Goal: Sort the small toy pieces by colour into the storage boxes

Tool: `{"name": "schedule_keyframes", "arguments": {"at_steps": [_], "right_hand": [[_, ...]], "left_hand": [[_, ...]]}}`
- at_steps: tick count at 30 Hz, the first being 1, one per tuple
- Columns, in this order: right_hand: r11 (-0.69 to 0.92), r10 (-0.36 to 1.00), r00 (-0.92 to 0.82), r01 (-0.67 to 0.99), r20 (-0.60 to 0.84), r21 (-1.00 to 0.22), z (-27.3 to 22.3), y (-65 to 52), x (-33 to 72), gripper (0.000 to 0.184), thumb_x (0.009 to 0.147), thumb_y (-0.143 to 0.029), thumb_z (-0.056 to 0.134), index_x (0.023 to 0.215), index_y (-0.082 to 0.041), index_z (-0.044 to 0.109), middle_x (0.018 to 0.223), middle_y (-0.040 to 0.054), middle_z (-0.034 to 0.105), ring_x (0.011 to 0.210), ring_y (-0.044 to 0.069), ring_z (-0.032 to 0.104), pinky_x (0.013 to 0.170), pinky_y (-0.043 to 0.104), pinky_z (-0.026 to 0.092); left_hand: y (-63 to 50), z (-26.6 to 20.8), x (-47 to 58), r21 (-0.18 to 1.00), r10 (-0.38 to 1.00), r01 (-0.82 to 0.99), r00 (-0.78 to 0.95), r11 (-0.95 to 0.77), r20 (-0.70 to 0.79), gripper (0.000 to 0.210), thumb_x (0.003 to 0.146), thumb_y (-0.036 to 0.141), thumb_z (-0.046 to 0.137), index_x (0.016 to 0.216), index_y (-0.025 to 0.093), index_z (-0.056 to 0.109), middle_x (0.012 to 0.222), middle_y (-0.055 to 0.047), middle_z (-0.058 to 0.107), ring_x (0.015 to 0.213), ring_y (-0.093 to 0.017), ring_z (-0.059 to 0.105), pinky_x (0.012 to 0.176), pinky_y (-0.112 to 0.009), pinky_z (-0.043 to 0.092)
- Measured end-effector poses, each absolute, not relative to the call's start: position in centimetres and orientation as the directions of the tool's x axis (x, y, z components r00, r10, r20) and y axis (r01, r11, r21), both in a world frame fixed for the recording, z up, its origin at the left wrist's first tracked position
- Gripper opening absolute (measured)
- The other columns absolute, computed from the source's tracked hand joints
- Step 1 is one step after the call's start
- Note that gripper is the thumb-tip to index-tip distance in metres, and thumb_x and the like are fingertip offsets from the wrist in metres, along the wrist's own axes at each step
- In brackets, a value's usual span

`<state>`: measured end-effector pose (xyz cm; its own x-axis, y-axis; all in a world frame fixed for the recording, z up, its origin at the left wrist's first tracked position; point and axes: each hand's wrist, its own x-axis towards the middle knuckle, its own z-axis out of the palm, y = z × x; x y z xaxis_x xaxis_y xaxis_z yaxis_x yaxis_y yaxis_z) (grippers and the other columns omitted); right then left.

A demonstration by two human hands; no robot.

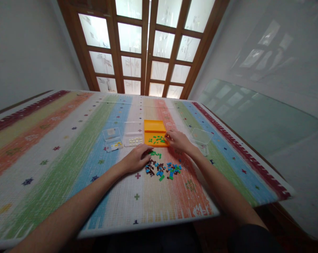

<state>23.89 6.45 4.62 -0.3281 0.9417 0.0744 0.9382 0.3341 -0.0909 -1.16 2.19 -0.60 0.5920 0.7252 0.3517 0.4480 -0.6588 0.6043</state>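
Observation:
My right hand [178, 140] reaches over the right edge of an orange plastic case [154, 125] that lies unfolded. Its fingertips are pinched together above the small green bricks [158, 139] in the case's near half; what they hold, if anything, is too small to see. My left hand [136, 157] rests on the table just in front of the case, thumb and fingers apart, beside a small group of green bricks [156, 154]. Closer to me lies a loose pile of brown bricks [150, 168] and blue bricks [160, 173], with some green ones mixed in.
Left of the orange case, a clear box [134, 144] holds cream pieces, and another clear box [113, 149] holds yellow and white ones. A clear lidded box [201, 135] stands open behind my right wrist. A striped cloth [101, 189] covers the table.

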Motion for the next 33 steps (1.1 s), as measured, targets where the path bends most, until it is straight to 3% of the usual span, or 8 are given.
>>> {"name": "schedule_keyframes", "arguments": {"at_steps": [7,13,20,26,33], "right_hand": [[0.659,0.743,-0.656,0.686,0.131,-0.308,4.2,4.3,25.3,0.011,0.092,-0.021,0.064,0.097,-0.016,0.072,0.091,0.0067,0.069,0.083,0.017,0.061,0.076,0.028,0.044],[0.696,0.675,-0.734,0.602,0.072,-0.392,3.0,2.7,24.4,0.014,0.092,-0.025,0.068,0.104,-0.018,0.072,0.096,0.0060,0.069,0.083,0.017,0.062,0.077,0.029,0.047],[0.700,0.670,-0.737,0.589,0.086,-0.404,2.5,2.8,24.1,0.008,0.092,-0.023,0.068,0.098,-0.019,0.071,0.087,0.0026,0.068,0.078,0.015,0.060,0.072,0.026,0.044],[0.719,0.657,-0.748,0.584,0.096,-0.376,2.8,2.4,23.6,0.010,0.092,-0.016,0.062,0.092,-0.019,0.072,0.093,0.0049,0.069,0.081,0.016,0.062,0.073,0.026,0.044],[0.705,0.685,-0.727,0.640,0.059,-0.305,2.6,2.2,23.6,0.014,0.092,-0.017,0.062,0.098,-0.021,0.074,0.100,0.0070,0.070,0.082,0.017,0.062,0.070,0.027,0.044]], "left_hand": [[2.2,-0.6,-1.2,0.604,0.727,0.449,0.587,-0.658,0.356,0.029,0.090,0.023,0.054,0.115,0.017,0.067,0.106,-0.012,0.072,0.098,-0.024,0.065,0.091,-0.043,0.054],[2.2,-0.5,-1.2,0.610,0.733,0.451,0.582,-0.651,0.352,0.031,0.089,0.024,0.056,0.117,0.015,0.067,0.106,-0.012,0.072,0.096,-0.025,0.065,0.089,-0.043,0.054],[2.1,-0.4,-1.2,0.601,0.734,0.458,0.575,-0.655,0.361,0.030,0.089,0.023,0.057,0.116,0.017,0.068,0.104,-0.011,0.073,0.094,-0.024,0.066,0.087,-0.042,0.055],[2.2,-0.5,-1.2,0.604,0.731,0.451,0.575,-0.657,0.367,0.029,0.089,0.022,0.057,0.116,0.018,0.068,0.105,-0.010,0.073,0.095,-0.024,0.066,0.089,-0.043,0.055],[2.3,-0.6,-1.3,0.601,0.735,0.462,0.580,-0.652,0.351,0.029,0.089,0.024,0.056,0.116,0.017,0.067,0.106,-0.011,0.072,0.098,-0.024,0.066,0.090,-0.043,0.054]]}}
